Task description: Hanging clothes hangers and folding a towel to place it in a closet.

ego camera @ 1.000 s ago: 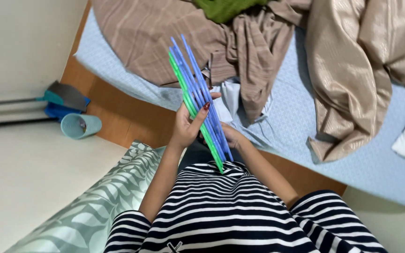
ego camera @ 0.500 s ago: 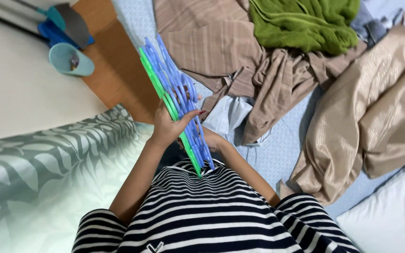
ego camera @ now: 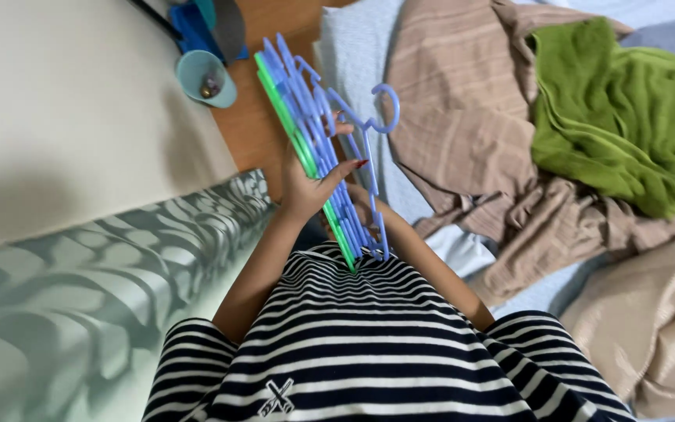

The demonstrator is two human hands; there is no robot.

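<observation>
While left hand [ego camera: 306, 187] clasps hanger stack [ego camera: 314, 148], teal cup [ego camera: 206, 78] nearby.

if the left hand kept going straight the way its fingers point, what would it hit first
The left hand points up and right across the hangers it grips; beyond them, probably the beige striped cloth on the bed, though depth is unclear.

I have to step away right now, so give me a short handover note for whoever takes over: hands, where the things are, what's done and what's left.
Left hand: grips a stack of blue and green plastic hangers, held edge-on against the striped shirt.
Right hand: mostly hidden behind the stack, touching it.
One blue hanger sticks out from the stack, hook up.
Clothes: beige striped garment, green garment and tan cloth lie loose on the bed.
Done: hangers gathered.
Left: nothing is hung yet.
</observation>
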